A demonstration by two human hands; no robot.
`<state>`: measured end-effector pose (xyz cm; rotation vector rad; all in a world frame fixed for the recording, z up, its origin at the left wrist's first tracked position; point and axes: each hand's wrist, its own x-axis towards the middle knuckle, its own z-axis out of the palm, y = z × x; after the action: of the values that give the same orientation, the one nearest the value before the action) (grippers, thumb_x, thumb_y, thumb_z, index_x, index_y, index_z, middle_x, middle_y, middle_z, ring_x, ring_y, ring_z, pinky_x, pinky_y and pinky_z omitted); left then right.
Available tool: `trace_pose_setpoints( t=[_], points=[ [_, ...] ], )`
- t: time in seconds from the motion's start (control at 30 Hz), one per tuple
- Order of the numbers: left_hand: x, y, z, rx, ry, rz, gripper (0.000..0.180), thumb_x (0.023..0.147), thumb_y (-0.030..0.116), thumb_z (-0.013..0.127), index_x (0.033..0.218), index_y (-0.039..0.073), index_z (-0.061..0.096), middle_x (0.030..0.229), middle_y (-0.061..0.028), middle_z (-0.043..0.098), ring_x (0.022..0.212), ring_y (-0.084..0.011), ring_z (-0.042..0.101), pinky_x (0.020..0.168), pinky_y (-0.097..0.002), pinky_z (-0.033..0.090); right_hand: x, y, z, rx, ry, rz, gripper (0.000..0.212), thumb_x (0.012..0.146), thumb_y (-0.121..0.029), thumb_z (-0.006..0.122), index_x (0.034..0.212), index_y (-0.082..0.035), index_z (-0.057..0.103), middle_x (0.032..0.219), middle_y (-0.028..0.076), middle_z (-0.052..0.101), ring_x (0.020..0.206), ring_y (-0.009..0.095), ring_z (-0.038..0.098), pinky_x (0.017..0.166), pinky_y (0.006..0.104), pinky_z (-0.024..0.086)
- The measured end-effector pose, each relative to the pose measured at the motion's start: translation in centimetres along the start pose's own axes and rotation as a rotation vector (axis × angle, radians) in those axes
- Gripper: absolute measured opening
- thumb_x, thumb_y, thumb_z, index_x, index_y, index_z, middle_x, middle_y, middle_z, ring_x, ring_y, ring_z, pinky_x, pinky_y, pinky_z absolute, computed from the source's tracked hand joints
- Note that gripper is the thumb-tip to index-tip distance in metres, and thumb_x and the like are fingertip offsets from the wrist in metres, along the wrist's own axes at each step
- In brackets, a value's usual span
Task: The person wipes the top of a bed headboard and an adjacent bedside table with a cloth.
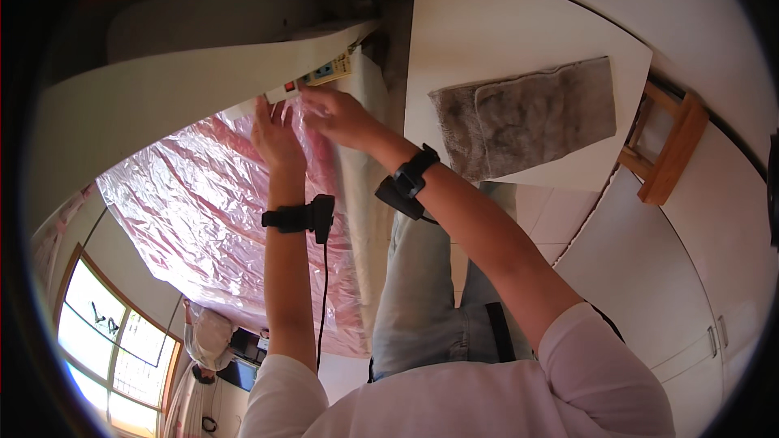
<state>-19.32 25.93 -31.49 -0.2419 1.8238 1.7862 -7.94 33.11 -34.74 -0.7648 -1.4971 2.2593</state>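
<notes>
A white power strip [277,96] with a red switch lies along the edge of the pale headboard panel [187,85]. My left hand [277,136] has its fingers closed around the strip's near side. Beside it, my right hand [345,120] has curled fingers against the strip near the red switch. Just past the right fingertips is a yellow piece with a blue patch [329,70]. The fingers partly cover the strip, so its full length is hidden. Under both hands spreads a bed covered in shiny pink plastic sheeting [219,195].
A folded grey-brown plush cloth [535,113] rests on a white tabletop [462,24] to the right. Beyond it stands a wooden stool [673,146] near white cabinets [649,276]. Another person [211,337] is at the lower left by a window [114,324].
</notes>
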Motion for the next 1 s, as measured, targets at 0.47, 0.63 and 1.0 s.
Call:
trace_pose_setpoints(
  t=[0.47,0.63,1.0],
  points=[
    [7.0,1.7,-2.1,0.112,0.090,-0.241,0.064,0.095,0.048,0.055,0.139,0.003,0.044,0.131,-0.0109,0.053,0.117,-0.0240,0.053,0.095,-0.0386,0.042,0.2,1.7,0.5,-0.065,0.307,0.193,0.039,0.088,-0.020,0.063,0.121,0.000,0.059,0.116,0.019,0.066,0.100,0.032,0.066,0.086,0.0397,0.053],
    [5.7,2.9,-1.8,0.212,0.337,-0.305,0.094,0.081,0.066,0.063,0.151,0.012,0.029,0.145,-0.0114,0.037,0.118,-0.0257,0.051,0.093,-0.0375,0.039,-0.6,3.2,-1.3,-0.269,0.436,0.196,0.028,0.087,-0.014,0.058,0.111,-0.001,0.064,0.111,0.014,0.067,0.101,0.027,0.066,0.087,0.0372,0.053],
    [-2.1,-1.0,-1.1,0.360,0.314,-0.042,0.042,0.096,0.024,0.057,0.127,0.000,0.041,0.118,-0.0182,0.051,0.092,-0.0235,0.056,0.071,-0.0324,0.046,-4.8,2.0,-4.5,-0.216,0.290,0.126,0.010,0.087,-0.009,0.056,0.092,-0.003,0.063,0.095,0.015,0.062,0.087,0.031,0.062,0.076,0.0406,0.050]
  ],
)
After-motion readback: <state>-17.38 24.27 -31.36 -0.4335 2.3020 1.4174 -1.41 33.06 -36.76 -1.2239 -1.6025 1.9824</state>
